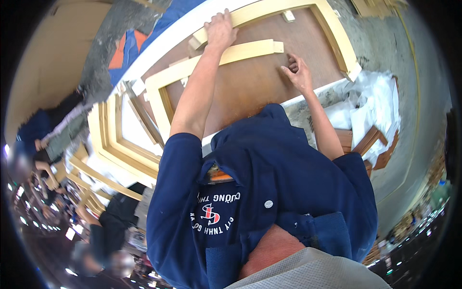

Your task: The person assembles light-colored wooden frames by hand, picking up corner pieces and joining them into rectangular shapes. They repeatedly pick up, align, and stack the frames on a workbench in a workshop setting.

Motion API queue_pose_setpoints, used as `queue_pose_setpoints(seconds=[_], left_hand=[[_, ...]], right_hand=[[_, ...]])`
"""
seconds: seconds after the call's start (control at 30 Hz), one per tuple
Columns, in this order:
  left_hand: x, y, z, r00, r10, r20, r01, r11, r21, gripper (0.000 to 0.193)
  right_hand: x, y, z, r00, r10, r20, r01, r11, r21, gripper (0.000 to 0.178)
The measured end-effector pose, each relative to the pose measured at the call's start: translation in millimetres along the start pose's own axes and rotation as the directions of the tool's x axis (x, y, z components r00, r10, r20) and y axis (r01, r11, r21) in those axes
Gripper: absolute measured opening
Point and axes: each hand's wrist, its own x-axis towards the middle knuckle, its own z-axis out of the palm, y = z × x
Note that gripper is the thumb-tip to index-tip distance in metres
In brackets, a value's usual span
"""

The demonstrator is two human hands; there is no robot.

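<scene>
My left hand (221, 31) reaches across the table and is closed over the far pale wooden frame (269, 10), near the end of its rail. That frame is a bent, U-like shape with a small white pad on its inner side. A second pale wooden frame (236, 52) lies nearer to me, under my left forearm, its rail ending in a tenon-like block. Just right of that end, my right hand (298, 73) hovers with fingers loosely bent and thumb apart, holding nothing. Both frames lie on a brown board (240, 91) with white edges.
More pale wooden frames (103, 132) lean at the left. Crumpled white plastic sheeting (368, 106) and reddish-brown wooden pieces (370, 142) lie at the right. Blue and orange cloth (127, 53) is on the floor at far left. Other people are at work at the lower left.
</scene>
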Motion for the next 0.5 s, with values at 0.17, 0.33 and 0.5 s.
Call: queue_pose_setpoints(seconds=[0.17,0.33,0.5], left_hand=[[3,-15,10,0.997,0.067,-0.039,-0.067,0.998,-0.021,0.062],[9,-12,0,0.999,0.031,0.023,-0.032,0.999,0.023,0.058],[7,-12,7,0.994,-0.062,0.095,0.049,0.99,0.134,0.062]], right_hand=[[-16,10,4,0.977,0.153,-0.147,-0.108,0.955,0.278,0.046],[15,13,1,0.945,0.278,-0.17,-0.203,0.911,0.36,0.037],[25,14,-13,0.925,0.377,-0.035,-0.303,0.791,0.532,0.041]])
